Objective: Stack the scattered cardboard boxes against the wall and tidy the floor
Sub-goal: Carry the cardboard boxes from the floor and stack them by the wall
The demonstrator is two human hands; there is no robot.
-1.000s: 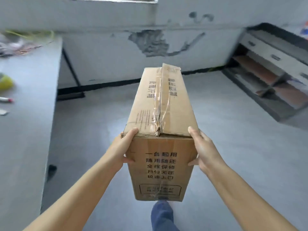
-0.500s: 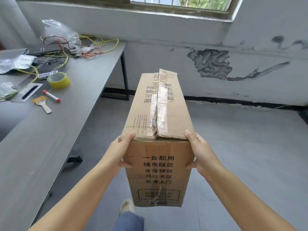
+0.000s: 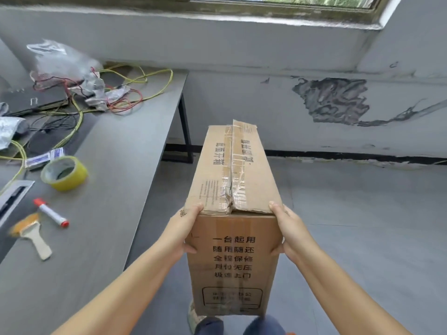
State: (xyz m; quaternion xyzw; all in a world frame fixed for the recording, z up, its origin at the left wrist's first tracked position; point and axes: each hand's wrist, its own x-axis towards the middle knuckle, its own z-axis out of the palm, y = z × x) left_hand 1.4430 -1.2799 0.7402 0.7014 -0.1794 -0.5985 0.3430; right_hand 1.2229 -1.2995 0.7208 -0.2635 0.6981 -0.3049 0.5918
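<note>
Grey floor tiles (image 3: pixel 362 226) run up to a pale grey wall (image 3: pixel 278 112) with a dark patch of peeled paint (image 3: pixel 336 102) and a black skirting strip along its foot; a window ledge (image 3: pixel 266 20) crosses the top of the view.

Held up in front of the person, clear of the floor, is a tall brown cardboard box (image 3: pixel 232 213) printed with black characters, its top flaps sealed with wrinkled clear tape. It points lengthwise towards the wall but is well apart from it. The left hand (image 3: pixel 183 233) presses against the box's left side at the near top corner, thumb across the front face and fingers wrapped round the edge. The right hand (image 3: pixel 290 230) mirrors it on the right side, thumb on the front and fingers curled round the corner. Blue trouser knees (image 3: pixel 242 326) show below the box.

To the left stands a long grey table (image 3: pixel 116 201). On it lie a roll of yellow tape (image 3: pixel 64 172), a white marker with red ends (image 3: pixel 51 212), a small brush with a pale wooden handle (image 3: pixel 31 234), tangled yellow and red wires (image 3: pixel 121 93), crumpled clear plastic bags (image 3: pixel 63 61) and a flat dark case (image 3: pixel 33 100).
</note>
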